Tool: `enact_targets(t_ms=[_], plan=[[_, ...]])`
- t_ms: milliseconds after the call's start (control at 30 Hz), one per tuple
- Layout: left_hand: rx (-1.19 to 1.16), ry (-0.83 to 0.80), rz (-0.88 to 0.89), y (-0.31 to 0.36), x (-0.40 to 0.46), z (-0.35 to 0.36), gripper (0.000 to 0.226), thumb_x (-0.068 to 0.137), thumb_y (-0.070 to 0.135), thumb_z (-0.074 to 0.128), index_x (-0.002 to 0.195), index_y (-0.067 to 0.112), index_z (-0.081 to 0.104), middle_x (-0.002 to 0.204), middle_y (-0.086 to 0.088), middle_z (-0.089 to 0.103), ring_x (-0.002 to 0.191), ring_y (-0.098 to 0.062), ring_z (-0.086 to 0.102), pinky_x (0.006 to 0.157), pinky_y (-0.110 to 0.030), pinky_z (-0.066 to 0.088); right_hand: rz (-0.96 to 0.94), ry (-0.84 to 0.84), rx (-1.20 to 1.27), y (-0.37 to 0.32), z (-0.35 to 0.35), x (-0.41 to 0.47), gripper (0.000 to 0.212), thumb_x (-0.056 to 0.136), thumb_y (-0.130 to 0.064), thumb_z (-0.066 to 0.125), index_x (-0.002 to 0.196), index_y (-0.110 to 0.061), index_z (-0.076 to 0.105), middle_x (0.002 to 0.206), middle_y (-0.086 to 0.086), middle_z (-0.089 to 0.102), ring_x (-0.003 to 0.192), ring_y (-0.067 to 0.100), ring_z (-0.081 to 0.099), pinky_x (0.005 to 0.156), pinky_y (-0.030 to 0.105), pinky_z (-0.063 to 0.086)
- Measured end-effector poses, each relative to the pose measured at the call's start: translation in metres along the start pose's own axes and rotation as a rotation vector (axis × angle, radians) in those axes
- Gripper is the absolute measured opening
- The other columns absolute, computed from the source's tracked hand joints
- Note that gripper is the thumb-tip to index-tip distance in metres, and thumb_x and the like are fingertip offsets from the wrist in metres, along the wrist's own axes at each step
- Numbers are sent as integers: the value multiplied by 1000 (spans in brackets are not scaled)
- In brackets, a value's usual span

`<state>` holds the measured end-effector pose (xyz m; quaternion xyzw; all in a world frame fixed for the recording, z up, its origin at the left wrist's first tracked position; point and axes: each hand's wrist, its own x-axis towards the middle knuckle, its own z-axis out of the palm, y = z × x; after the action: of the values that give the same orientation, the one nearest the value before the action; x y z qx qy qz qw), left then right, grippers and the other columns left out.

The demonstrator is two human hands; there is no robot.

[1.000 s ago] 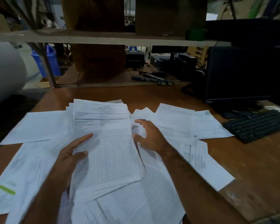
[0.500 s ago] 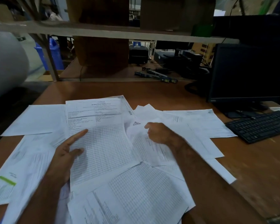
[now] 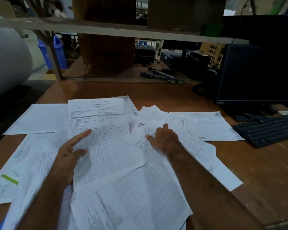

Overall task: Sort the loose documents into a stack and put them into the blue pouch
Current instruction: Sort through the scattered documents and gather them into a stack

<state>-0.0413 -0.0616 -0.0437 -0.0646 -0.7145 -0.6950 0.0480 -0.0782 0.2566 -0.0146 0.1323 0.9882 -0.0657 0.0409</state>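
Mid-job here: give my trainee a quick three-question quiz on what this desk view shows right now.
1. True or false: the left hand rests on the gridded sheet.
2. Which lies right of the loose papers? A) keyboard B) stapler C) mug
3. Fill in: the sheet under the right hand carries a printed ___ code.

Key: 1 true; 2 A; 3 QR.

docs (image 3: 106, 146): white printed sheets | loose, overlapping | spread flat on desk (image 3: 264, 188)
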Motion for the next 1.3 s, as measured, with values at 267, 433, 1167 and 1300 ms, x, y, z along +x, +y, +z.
enact_targets(t_ms=[267,433,1167,1300], plan=[[12,-10,1,-2,2,-1,61,93,-16,54,134,28,66,138,30,58,131,7,47,108,-26,37,-211,-378,185,91,-48,30,128,49,-80,83,157,-38,29,166,-6,28,149,22,32,121,45,29],[30,-12,10,-4,4,-2,60,94,-15,55,135,26,65,139,26,58,131,3,50,108,-28,38,-183,-370,55,103,-39,25,135,42,-73,90,156,-48,21,164,1,28,146,28,36,118,48,34],[34,22,17,-4,6,-2,63,87,-19,56,129,27,68,128,33,63,125,12,52,100,-12,42,-501,128,1326,61,-99,-20,34,95,-8,68,128,-17,71,127,-12,71,120,6,65,96,22,54],[46,18,16,-2,5,-2,60,89,-16,58,128,28,70,140,18,62,133,-1,51,111,-25,38,-486,13,938,37,-59,-20,61,83,-31,84,140,-33,61,137,-25,59,124,-8,56,107,19,46]])
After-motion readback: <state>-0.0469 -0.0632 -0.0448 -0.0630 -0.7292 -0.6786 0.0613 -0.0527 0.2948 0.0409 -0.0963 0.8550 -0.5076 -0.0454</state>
